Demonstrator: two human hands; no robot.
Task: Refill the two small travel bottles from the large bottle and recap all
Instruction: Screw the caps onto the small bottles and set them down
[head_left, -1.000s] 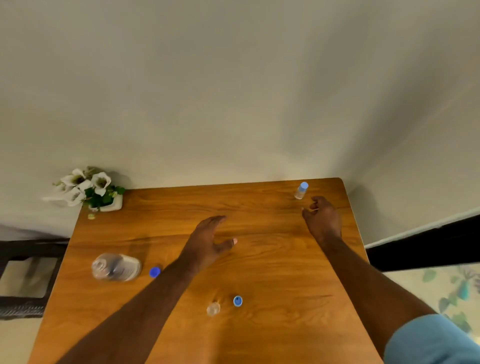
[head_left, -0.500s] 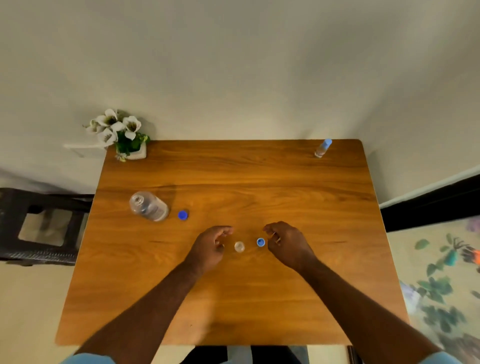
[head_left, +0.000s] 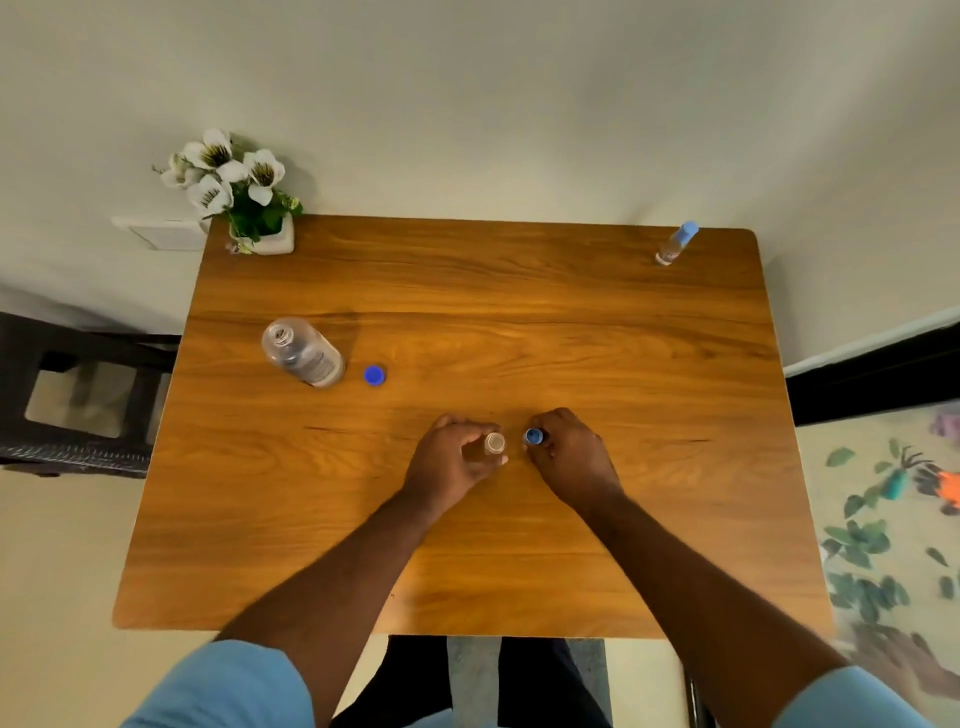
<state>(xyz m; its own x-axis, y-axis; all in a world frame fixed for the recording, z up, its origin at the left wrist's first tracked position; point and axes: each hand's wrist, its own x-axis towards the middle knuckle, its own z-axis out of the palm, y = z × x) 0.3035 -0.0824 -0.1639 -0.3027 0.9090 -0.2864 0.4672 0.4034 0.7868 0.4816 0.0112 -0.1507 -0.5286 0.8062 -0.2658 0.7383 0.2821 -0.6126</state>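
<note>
open travel bottle: stood uncapped mid-table, left hand curled round it
small blue cap: pinched by right hand, just beside
risk: cross-threading, or tipping the bottle
large bottle: uncapped, its cap loose beside; a knock would spill
capped travel bottle: far right corner

Blue caps, clear bottles, wood-grain table.
</note>
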